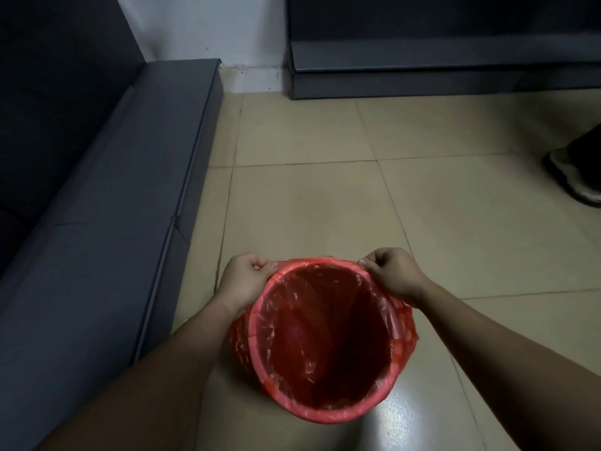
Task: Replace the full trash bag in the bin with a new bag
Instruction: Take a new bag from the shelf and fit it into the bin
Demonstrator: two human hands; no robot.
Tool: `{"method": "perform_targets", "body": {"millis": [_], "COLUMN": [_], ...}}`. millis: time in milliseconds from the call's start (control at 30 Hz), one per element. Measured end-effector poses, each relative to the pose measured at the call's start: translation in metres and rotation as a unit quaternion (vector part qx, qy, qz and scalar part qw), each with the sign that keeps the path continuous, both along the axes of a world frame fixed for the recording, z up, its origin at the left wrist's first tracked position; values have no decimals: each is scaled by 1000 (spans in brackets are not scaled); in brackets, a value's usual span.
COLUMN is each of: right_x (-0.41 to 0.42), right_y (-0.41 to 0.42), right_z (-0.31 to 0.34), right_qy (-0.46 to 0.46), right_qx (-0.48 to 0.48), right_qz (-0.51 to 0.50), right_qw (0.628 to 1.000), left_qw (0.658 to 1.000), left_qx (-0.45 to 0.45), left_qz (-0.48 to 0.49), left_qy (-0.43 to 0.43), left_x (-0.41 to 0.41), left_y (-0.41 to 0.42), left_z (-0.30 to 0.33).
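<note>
A round bin [328,413] stands on the tiled floor right below me, lined with a thin red plastic bag [325,336]. The bag's edge is folded over the rim all the way round and hangs loose down the outside on both sides. The inside of the bag looks empty. My left hand [247,281] pinches the bag's edge at the far left of the rim. My right hand [395,275] pinches it at the far right of the rim. No other bag is in view.
A low dark grey bench or sofa base [113,206] runs along the left. A dark cabinet base [439,76] stands against the white wall at the back. Another person's shoe [575,177] rests on the beige tiles at the right edge.
</note>
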State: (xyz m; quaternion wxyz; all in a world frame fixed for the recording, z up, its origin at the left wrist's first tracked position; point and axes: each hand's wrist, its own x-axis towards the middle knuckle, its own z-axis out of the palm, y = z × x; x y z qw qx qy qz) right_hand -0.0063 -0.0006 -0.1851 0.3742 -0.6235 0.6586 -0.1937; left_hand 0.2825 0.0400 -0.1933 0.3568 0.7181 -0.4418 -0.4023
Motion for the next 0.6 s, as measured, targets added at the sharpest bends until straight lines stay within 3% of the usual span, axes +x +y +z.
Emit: {"method": "perform_targets", "body": {"millis": [300,400,467,600], "right_x": [-4,-10,-19,-28], "right_y": [-5,4,18,59], "right_z": [-10,-1,13,30], "right_qy": [-44,-85,-33,44], "right_qx": [75,17,-52,-20], "right_qz": [-20,-54,-59,-18], "right_qw": [996,995,996,999], "left_qw": [991,993,997,997], "left_qx": [80,54,29,72], "left_qz": [28,49,37,-31], "left_qy": [107,89,53,-8], "left_x": [-1,10,23,30], "left_y": [-5,5,21,58], "left_z": [-8,0,7,16]}}
